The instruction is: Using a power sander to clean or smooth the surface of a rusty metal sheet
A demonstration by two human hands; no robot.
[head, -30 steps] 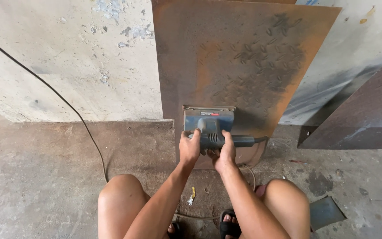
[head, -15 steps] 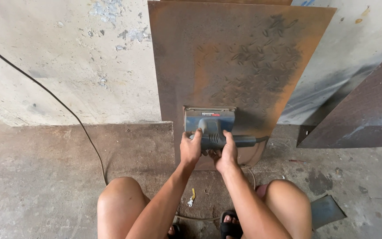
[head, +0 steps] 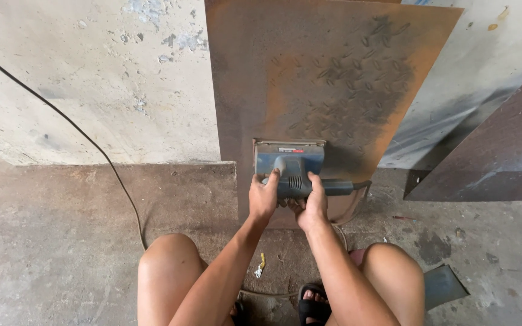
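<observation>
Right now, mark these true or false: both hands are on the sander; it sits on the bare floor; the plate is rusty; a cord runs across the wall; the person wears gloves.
1. Both the left hand and the right hand grip the blue sander: true.
2. The sander sits on the bare floor: false, it is pressed on the metal plate.
3. The plate is rusty: true.
4. A black cord crosses the wall: true.
5. Gloves are worn: false, hands are bare.

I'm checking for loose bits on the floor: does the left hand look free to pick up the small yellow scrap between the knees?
Probably not right now. The left hand grips the blue sander together with the right hand. The yellow scrap lies uncovered beside the left forearm, so nothing else blocks it.
</observation>
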